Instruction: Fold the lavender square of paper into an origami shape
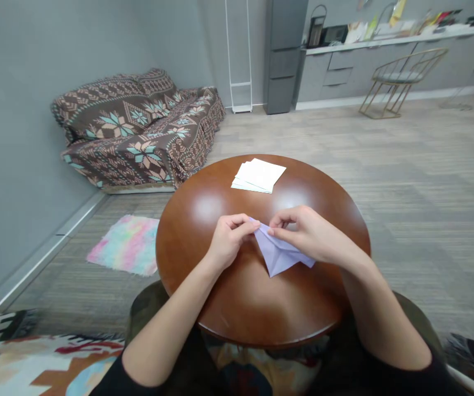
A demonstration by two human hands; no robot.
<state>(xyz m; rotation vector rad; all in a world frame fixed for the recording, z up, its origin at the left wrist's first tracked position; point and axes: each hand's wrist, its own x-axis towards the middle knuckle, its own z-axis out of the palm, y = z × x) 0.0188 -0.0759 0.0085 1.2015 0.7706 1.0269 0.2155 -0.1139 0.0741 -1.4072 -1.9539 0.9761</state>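
Observation:
A folded sheet of purple paper [280, 257] is held over the round wooden table [257, 308], creased into pointed flaps with one corner toward me. My left hand [232, 236] pinches its upper left corner between thumb and forefinger. Along the upper edge, a little to the right, the thumb and fingers of my right hand [303, 231] close on the paper too. That hand covers part of the paper's right side. Beyond both hands, a loose stack of white paper sheets [261, 175] lies near the table's far edge.
A sofa with a patterned cover [137, 132] stands at the back left, with a pastel fluffy rug [127, 245] on the floor before it. At the back right are a grey fridge [286, 55], a kitchen counter [360, 63] and a gold-framed chair [402, 80].

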